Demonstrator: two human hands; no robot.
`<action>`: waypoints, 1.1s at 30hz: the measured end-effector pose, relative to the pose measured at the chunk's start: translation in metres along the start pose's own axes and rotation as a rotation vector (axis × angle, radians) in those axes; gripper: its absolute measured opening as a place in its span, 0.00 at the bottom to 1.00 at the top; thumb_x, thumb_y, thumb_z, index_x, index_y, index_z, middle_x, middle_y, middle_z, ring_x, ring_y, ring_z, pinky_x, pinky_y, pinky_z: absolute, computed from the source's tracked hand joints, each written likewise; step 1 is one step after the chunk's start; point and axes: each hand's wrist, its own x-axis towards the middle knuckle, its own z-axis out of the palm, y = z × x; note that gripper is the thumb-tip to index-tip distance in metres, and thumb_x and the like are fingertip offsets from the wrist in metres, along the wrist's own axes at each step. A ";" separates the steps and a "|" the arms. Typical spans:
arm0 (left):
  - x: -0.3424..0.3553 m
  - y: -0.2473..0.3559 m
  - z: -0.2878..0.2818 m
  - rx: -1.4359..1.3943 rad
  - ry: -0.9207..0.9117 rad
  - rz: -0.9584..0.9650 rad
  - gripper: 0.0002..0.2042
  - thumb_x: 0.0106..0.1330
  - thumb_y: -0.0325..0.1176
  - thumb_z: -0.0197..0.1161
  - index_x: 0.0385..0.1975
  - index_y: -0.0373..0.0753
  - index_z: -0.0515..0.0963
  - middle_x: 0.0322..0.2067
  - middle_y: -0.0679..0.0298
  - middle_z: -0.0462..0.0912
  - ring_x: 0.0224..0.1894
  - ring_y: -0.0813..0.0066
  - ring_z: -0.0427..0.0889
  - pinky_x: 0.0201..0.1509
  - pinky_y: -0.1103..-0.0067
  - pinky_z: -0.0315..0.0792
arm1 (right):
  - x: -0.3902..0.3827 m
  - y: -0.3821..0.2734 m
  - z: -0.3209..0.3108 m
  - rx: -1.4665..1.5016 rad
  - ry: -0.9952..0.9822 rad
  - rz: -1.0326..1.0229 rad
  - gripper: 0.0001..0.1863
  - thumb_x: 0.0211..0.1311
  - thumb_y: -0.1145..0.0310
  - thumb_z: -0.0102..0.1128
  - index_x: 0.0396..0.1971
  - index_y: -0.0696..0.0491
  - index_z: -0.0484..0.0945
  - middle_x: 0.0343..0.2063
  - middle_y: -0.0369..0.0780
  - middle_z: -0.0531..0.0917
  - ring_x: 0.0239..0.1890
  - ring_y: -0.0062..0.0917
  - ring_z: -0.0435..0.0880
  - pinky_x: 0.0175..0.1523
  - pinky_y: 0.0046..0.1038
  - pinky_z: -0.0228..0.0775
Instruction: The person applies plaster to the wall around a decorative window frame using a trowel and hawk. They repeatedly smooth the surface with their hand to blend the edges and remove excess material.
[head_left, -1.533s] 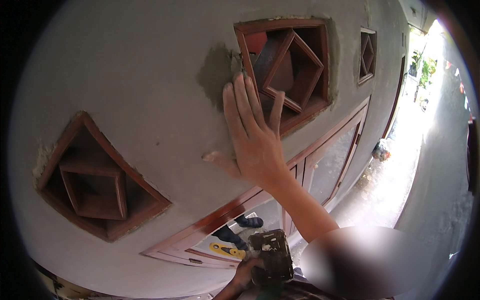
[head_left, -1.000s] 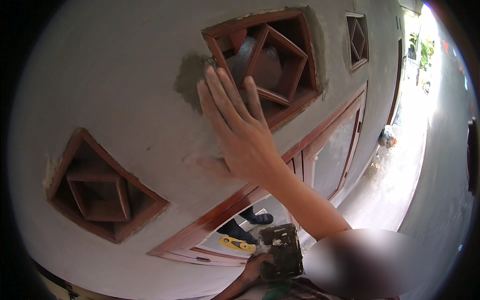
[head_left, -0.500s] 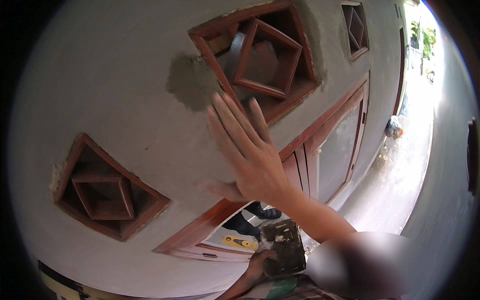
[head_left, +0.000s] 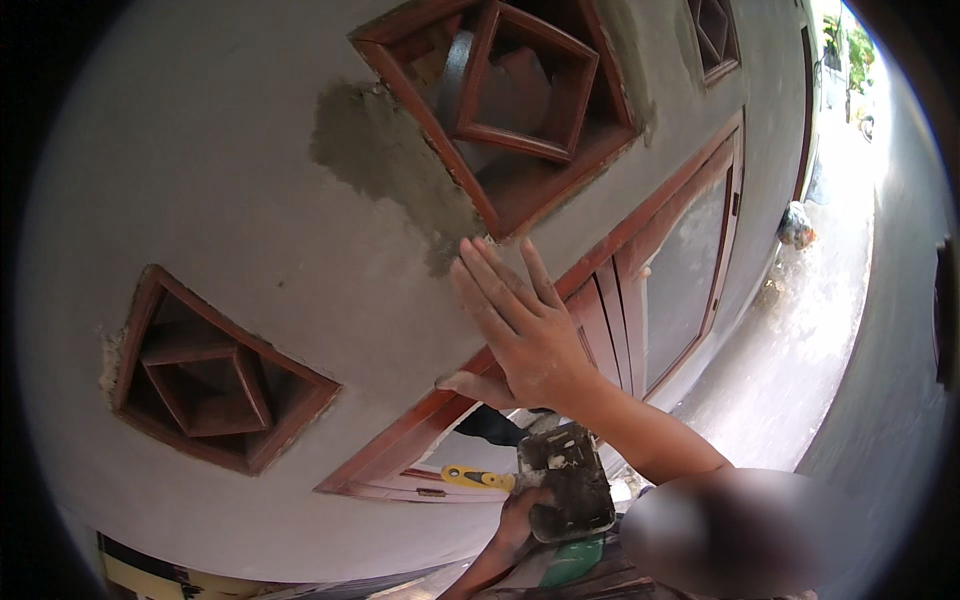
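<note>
My right hand (head_left: 530,340) lies against the grey plastered wall (head_left: 290,220), its fingers stretched out and its thumb apart. Its fingertips are just below the bottom corner of a large reddish-brown wooden frame (head_left: 555,205) set in the wall. A darker, damp-looking plaster patch (head_left: 375,150) runs along that frame's left edge down to my fingers. Low in the view, my left hand (head_left: 518,525) grips a dark, plaster-smeared rectangular pan (head_left: 575,490). A yellow-handled putty knife (head_left: 470,477) sticks out leftward from the pan beside that hand; its blade is mostly hidden.
A smaller wooden frame (head_left: 215,375) sits in the wall at left, another (head_left: 712,40) at upper right. Below my right hand is a wooden door or window frame (head_left: 690,290) with pale panes. A narrow bright passage (head_left: 790,340) runs along the right, with a filled bag (head_left: 797,226) by the wall.
My right hand has slid down and slightly right along the wall to the big frame's lower corner. More of the dark patch shows along the frame. My left hand still holds the pan.
</note>
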 end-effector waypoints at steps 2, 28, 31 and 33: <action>0.000 -0.002 0.000 0.032 0.005 0.009 0.14 0.67 0.28 0.59 0.48 0.27 0.80 0.44 0.52 0.86 0.43 0.64 0.87 0.51 0.72 0.82 | 0.011 0.001 -0.006 -0.007 0.098 -0.019 0.55 0.56 0.34 0.64 0.70 0.65 0.64 0.74 0.52 0.62 0.78 0.45 0.57 0.80 0.51 0.42; 0.034 -0.036 -0.022 -0.030 0.016 0.000 0.15 0.66 0.26 0.57 0.51 0.29 0.78 0.47 0.54 0.85 0.51 0.65 0.84 0.60 0.73 0.77 | 0.015 0.014 0.025 0.212 0.093 -0.024 0.50 0.57 0.37 0.65 0.69 0.62 0.67 0.73 0.53 0.63 0.77 0.44 0.58 0.79 0.53 0.44; 0.021 -0.025 -0.003 -0.080 -0.007 0.015 0.16 0.69 0.32 0.55 0.50 0.28 0.77 0.45 0.51 0.84 0.46 0.63 0.85 0.54 0.69 0.79 | -0.001 0.015 0.021 0.243 0.091 -0.027 0.49 0.56 0.39 0.66 0.70 0.59 0.67 0.72 0.49 0.65 0.75 0.41 0.61 0.79 0.57 0.44; 0.014 -0.013 0.014 -0.098 0.008 -0.014 0.16 0.70 0.32 0.55 0.51 0.28 0.77 0.45 0.51 0.84 0.45 0.62 0.85 0.53 0.69 0.79 | -0.002 0.018 0.020 0.240 0.156 -0.023 0.49 0.55 0.40 0.67 0.70 0.57 0.67 0.71 0.47 0.65 0.73 0.40 0.64 0.78 0.60 0.44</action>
